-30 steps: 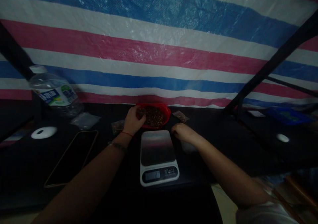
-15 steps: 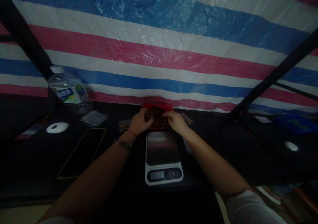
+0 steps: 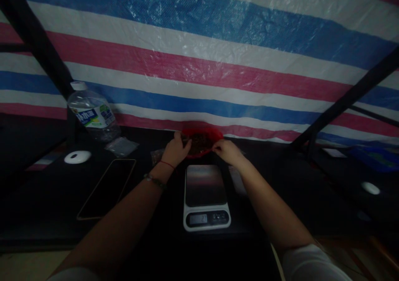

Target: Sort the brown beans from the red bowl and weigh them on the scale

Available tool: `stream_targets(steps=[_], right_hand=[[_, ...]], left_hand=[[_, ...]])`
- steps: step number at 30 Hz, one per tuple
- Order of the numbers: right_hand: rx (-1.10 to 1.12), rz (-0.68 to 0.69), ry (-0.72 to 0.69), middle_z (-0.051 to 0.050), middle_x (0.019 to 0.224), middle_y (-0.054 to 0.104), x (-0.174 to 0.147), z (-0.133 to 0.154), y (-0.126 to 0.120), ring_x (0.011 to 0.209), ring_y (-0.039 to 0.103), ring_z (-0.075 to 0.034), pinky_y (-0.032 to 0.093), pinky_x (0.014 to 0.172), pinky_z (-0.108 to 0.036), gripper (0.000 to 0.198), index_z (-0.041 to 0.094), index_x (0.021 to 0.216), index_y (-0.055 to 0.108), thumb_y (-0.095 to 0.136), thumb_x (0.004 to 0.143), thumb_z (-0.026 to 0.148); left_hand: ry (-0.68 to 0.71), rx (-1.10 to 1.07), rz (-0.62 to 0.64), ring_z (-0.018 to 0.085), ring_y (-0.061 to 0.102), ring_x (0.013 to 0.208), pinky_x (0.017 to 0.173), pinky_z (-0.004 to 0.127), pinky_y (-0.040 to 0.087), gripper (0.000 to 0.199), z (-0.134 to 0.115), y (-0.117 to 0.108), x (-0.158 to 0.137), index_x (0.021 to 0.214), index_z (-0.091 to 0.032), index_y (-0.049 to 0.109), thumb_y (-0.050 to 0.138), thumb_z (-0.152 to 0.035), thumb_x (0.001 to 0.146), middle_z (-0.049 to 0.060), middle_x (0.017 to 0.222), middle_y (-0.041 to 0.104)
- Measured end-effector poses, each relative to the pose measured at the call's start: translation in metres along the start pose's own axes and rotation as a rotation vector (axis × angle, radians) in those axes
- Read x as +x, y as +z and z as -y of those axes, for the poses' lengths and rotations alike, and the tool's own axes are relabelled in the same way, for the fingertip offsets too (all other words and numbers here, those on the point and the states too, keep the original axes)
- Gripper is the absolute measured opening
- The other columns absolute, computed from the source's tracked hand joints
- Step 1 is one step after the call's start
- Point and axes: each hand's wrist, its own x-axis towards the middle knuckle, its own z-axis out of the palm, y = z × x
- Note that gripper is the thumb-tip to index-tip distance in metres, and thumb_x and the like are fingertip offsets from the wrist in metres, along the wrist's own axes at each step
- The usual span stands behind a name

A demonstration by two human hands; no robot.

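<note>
A red container (image 3: 215,132), its exact kind unclear in the dim light, stands at the back of the table with small dark brown pieces (image 3: 199,141) inside. My left hand (image 3: 176,150) is at its left rim, thumb and fingers curled round something small that I cannot make out. At the opposite side, my right hand (image 3: 230,152) pinches the container's right edge. Between my forearms lies a white kitchen scale (image 3: 205,193) with a dark, bare plate; its lit display seems to read 27. A small clear packet (image 3: 156,156) lies beside my left hand, partly covered.
To the left are a large clear bottle (image 3: 93,114), an empty-looking plastic bag (image 3: 122,146), a white rounded device (image 3: 77,157) and a phone (image 3: 107,189). A pale flat packet (image 3: 237,180) lies right of the scale. Black slanted posts (image 3: 343,100) flank the striped sheet (image 3: 199,79).
My right hand has moved from over the brown pieces to the container's right edge. The red container looks wider and shifted slightly. My left hand stays at the left side. The view has shifted a little.
</note>
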Motion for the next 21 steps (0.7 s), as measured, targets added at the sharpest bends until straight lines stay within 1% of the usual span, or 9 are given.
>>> stream_targets(steps=[3, 5, 8, 11, 13, 15, 18, 19, 21], right_hand=[[0.053, -0.172, 0.047, -0.007, 0.091, 0.070, 0.005, -0.001, -0.009, 0.084, 0.062, -0.018, 0.044, 0.079, -0.027, 0.018, 0.017, 0.090, 0.070, 0.053, 0.085, 0.016], [0.058, -0.188, 0.088, -0.007, 0.089, 0.070, 0.006, -0.001, -0.009, 0.083, 0.062, -0.018, 0.044, 0.079, -0.028, 0.017, 0.016, 0.088, 0.070, 0.054, 0.084, 0.017], [0.038, -0.217, 0.153, -0.008, 0.091, 0.070, 0.004, 0.000, -0.007, 0.085, 0.062, -0.019, 0.044, 0.080, -0.029, 0.018, 0.016, 0.089, 0.070, 0.053, 0.084, 0.016], [0.016, -0.287, 0.168, -0.009, 0.094, 0.070, 0.003, 0.002, -0.008, 0.088, 0.062, -0.020, 0.044, 0.081, -0.029, 0.021, 0.015, 0.093, 0.070, 0.050, 0.086, 0.017], [0.002, -0.303, 0.165, -0.010, 0.096, 0.070, 0.003, 0.002, -0.009, 0.090, 0.062, -0.020, 0.044, 0.082, -0.028, 0.022, 0.015, 0.094, 0.070, 0.050, 0.086, 0.017], [-0.014, -0.238, 0.155, -0.009, 0.094, 0.070, 0.001, 0.002, -0.010, 0.088, 0.062, -0.020, 0.044, 0.080, -0.027, 0.022, 0.015, 0.092, 0.070, 0.050, 0.085, 0.017], [-0.037, -0.033, 0.131, -0.006, 0.085, 0.071, -0.005, 0.002, -0.012, 0.080, 0.063, -0.019, 0.043, 0.074, -0.026, 0.019, 0.018, 0.084, 0.072, 0.053, 0.082, 0.018], [-0.038, 0.010, 0.132, -0.005, 0.082, 0.071, -0.007, 0.002, -0.013, 0.077, 0.064, -0.018, 0.043, 0.071, -0.026, 0.018, 0.019, 0.083, 0.072, 0.054, 0.082, 0.021], [-0.026, 0.026, 0.145, -0.005, 0.079, 0.071, -0.009, 0.005, -0.017, 0.072, 0.063, -0.018, 0.042, 0.067, -0.025, 0.020, 0.020, 0.083, 0.072, 0.054, 0.084, 0.028]], left_hand=[[-0.014, -0.102, -0.142, 0.028, 0.068, 0.092, 0.076, 0.036, 0.052, 0.039, 0.001, -0.005, 0.002, 0.111, -0.015, 0.042, 0.050, -0.044, 0.086, 0.016, 0.099, 0.066], [0.008, -0.162, -0.212, 0.026, 0.067, 0.094, 0.077, 0.035, 0.053, 0.042, 0.002, -0.007, 0.001, 0.114, -0.015, 0.040, 0.051, -0.043, 0.085, 0.016, 0.103, 0.066], [0.045, -0.197, -0.253, 0.026, 0.067, 0.095, 0.079, 0.036, 0.053, 0.047, 0.000, -0.007, -0.002, 0.118, -0.014, 0.039, 0.054, -0.043, 0.084, 0.017, 0.105, 0.064], [0.067, -0.192, -0.294, 0.025, 0.066, 0.097, 0.081, 0.036, 0.053, 0.050, -0.002, -0.006, -0.006, 0.120, -0.013, 0.039, 0.055, -0.042, 0.083, 0.018, 0.110, 0.063], [0.071, -0.186, -0.319, 0.025, 0.066, 0.098, 0.081, 0.035, 0.053, 0.051, -0.003, -0.007, -0.007, 0.121, -0.013, 0.039, 0.055, -0.042, 0.083, 0.018, 0.111, 0.062], [0.073, -0.181, -0.316, 0.025, 0.066, 0.097, 0.081, 0.035, 0.053, 0.050, -0.003, -0.007, -0.007, 0.121, -0.012, 0.040, 0.054, -0.042, 0.083, 0.018, 0.110, 0.063], [0.076, -0.150, -0.250, 0.025, 0.067, 0.095, 0.078, 0.034, 0.053, 0.049, -0.004, -0.008, -0.007, 0.121, -0.014, 0.042, 0.054, -0.043, 0.083, 0.015, 0.108, 0.065], [0.080, -0.131, -0.217, 0.025, 0.067, 0.094, 0.078, 0.033, 0.053, 0.048, -0.005, -0.008, -0.008, 0.120, -0.014, 0.043, 0.054, -0.043, 0.083, 0.014, 0.106, 0.066], [0.089, -0.076, -0.140, 0.025, 0.068, 0.091, 0.077, 0.033, 0.053, 0.047, -0.007, -0.008, -0.008, 0.118, -0.016, 0.046, 0.055, -0.045, 0.082, 0.011, 0.101, 0.068]])
